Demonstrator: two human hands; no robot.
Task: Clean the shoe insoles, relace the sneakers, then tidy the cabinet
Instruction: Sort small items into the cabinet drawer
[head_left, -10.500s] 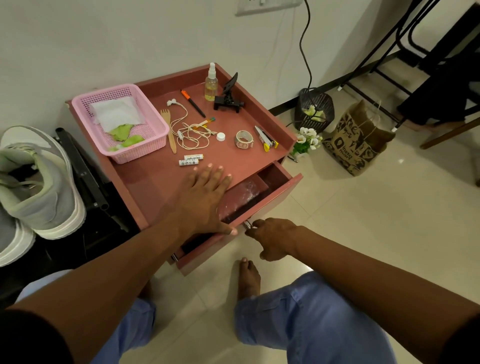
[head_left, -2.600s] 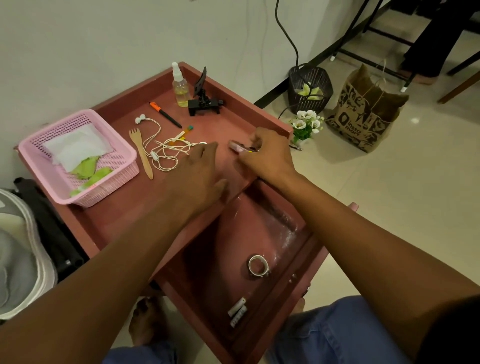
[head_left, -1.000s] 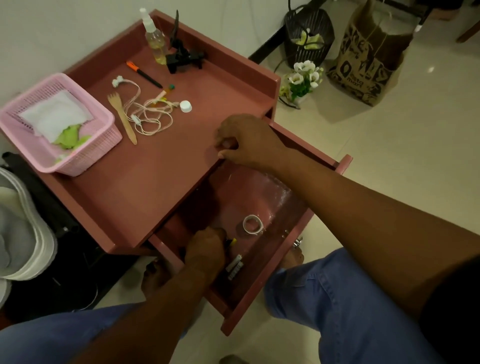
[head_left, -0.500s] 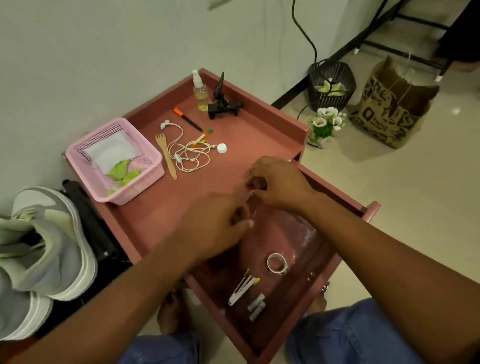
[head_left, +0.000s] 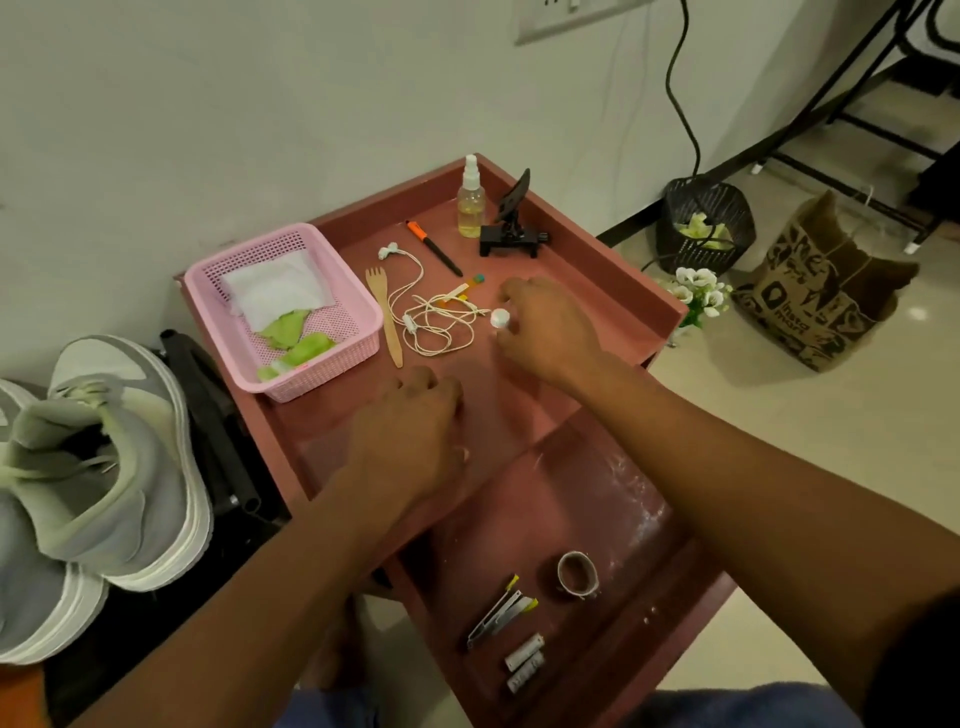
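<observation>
The right hand (head_left: 545, 332) pinches a small white cap (head_left: 500, 318) on top of the red cabinet (head_left: 613, 270), beside the white earphones (head_left: 441, 322). The left hand (head_left: 410, 436) rests near the front edge, fingers loosely curled, holding nothing. The drawer (head_left: 696, 613) is open, with tape (head_left: 575, 574) and batteries (head_left: 524, 660) inside.

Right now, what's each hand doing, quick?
Left hand: loosely curled over the cabinet top, holding nothing visible.
Right hand: fingers pinching the small white cap.
</observation>
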